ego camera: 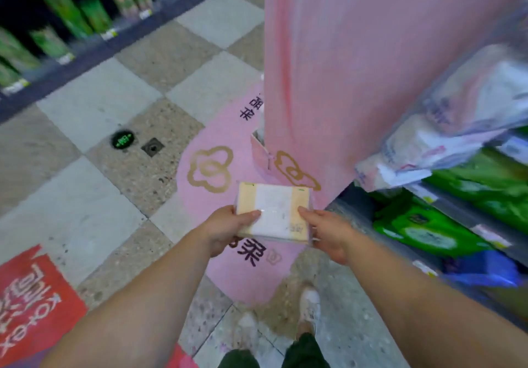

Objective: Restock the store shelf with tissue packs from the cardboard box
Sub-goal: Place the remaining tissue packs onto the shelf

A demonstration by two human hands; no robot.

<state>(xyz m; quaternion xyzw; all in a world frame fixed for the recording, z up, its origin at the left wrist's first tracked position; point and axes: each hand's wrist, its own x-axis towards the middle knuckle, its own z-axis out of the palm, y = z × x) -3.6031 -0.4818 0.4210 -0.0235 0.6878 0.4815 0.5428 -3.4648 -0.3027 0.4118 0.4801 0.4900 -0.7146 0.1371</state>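
Plastic wrap, stone tile and printed film, as I see them from the head camera.

The tissue pack I hold is in thin clear plastic film, glossy, with a glint near my thumb, over matt cream and white paper. The floor is speckled stone-like tile, smooth with a dull sheen; a pink floor sticker and a red floor sticker lie flat and satiny on it. The shelf's bagged packs look crinkled, shiny plastic. The pink end panel reads smooth and matt.

The tissue pack sits between both hands, shelf to its right.
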